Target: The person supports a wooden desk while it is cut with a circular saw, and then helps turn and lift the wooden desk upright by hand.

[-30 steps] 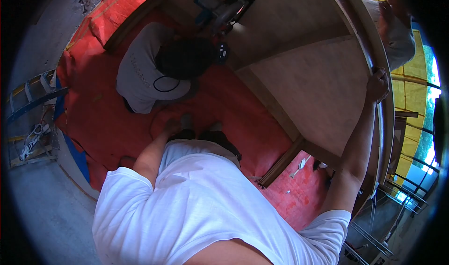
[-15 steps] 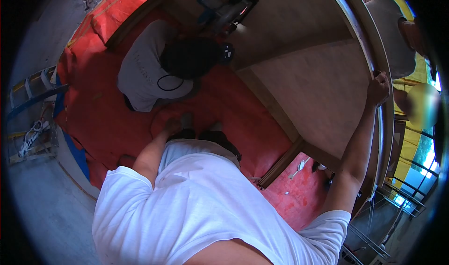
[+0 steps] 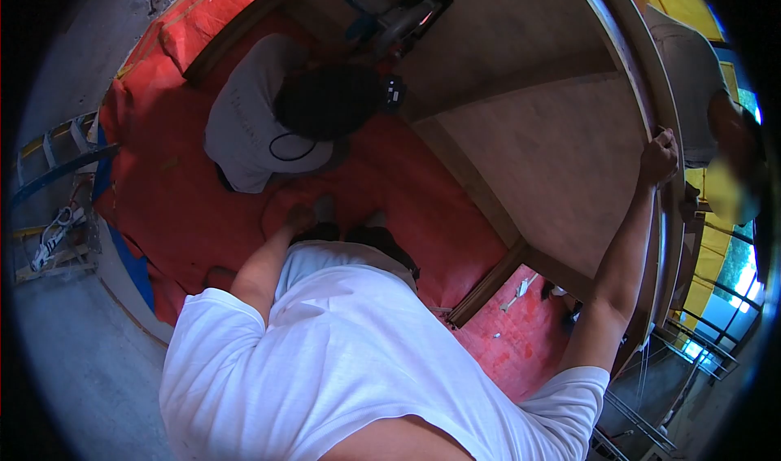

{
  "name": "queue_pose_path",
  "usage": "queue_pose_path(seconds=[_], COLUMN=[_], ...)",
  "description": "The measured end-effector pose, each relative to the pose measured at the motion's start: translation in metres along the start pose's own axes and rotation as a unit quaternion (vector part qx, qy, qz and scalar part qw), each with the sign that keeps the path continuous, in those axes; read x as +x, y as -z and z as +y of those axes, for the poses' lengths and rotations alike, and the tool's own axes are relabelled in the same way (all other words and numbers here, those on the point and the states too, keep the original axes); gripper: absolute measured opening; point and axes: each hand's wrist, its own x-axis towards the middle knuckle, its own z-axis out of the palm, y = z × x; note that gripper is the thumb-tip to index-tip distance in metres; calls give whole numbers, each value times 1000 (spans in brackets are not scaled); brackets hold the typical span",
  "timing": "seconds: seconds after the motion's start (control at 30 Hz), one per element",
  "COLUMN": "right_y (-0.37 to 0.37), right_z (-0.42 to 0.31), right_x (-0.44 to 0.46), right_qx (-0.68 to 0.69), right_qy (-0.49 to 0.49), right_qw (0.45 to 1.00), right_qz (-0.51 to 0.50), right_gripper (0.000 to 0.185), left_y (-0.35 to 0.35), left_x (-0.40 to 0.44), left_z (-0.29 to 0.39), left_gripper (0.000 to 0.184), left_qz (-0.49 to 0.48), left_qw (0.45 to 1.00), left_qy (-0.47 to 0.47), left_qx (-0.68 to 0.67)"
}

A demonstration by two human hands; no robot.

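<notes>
My right hand [image 3: 660,157] is closed around the raised edge of a large wooden panel frame [image 3: 644,78] at the right, arm stretched out. Low beside my thigh is my left hand [image 3: 302,218], in shadow, its fingers too dark to make out. A crouching co-worker [image 3: 248,127] in a grey shirt is ahead of me. Near that person's head, a circular saw [image 3: 404,28] with a dark battery [image 3: 394,92] rests against the panel's inner face; the hand on it is mostly hidden.
Red sheeting [image 3: 382,184] covers the floor. A blue ladder [image 3: 61,172] stands at the left. Another person [image 3: 687,78] leans behind the frame at the right. Wooden battens [image 3: 488,286] cross the panel, with scraps [image 3: 518,296] on the sheeting beyond.
The person behind the frame has bent lower and shifted right. The saw has moved slightly up and right, and the crouching co-worker's head slightly left. My hands have hardly moved.
</notes>
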Motion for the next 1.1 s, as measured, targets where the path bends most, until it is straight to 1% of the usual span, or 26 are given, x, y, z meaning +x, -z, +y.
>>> queue_pose_path(seconds=[0.03,0.13,0.23,0.33,0.43,0.47,0.53,0.6,0.67,0.73,0.77,0.8,0.83,0.93,1.03,1.1], right_y=[2,-1,-3,-3,-3,-4,-3,-5,-3,0,-2,-5,-6,-3,-5,-3], right_z=[-2,5,8,8,10,10,8,7,6,2,4,8,10,9,13,8], right_x=[-1,1,3,3,3,2,1,1,0,-1,0,1,1,1,4,2], right_qx=[-3,-1,3,1,2,1,-1,2,2,-1,1,4,6,5,7,5], right_qy=[-7,12,14,22,28,24,15,24,29,30,36,43,49,62,60,42], right_qw=[1000,1000,1000,1000,1000,1000,1000,1000,1000,1000,999,999,999,998,998,999], right_qz=[-3,3,-6,-1,3,2,1,10,12,9,12,15,17,9,-4,-5], right_gripper=[37,36,36,35,35,35,35,36,36,36,36,36,37,37,38,39], left_y=[-4,8,9,-3,12,6,-12,7,9,-6,0,11,18,18,1,0], left_x=[5,-15,-17,5,-28,-15,25,-8,-13,13,2,-19,-33,-32,2,0], left_z=[-4,14,15,-4,23,10,-31,2,5,-23,-12,9,24,24,-12,-13], left_gripper=[18,18,17,17,16,16,16,16,17,17,17,18,18,18,18,17], left_qz=[2,7,23,15,35,43,59,36,44,86,66,46,25,15,-8,1], left_qw=[999,999,1000,997,995,982,932,973,974,934,968,989,999,995,999,998], left_qy=[22,24,-5,-25,-51,-110,-224,-134,-130,-213,-146,-76,-6,-30,-29,-1], left_qx=[-24,-40,-16,69,79,147,278,182,181,273,195,115,33,90,23,-58])
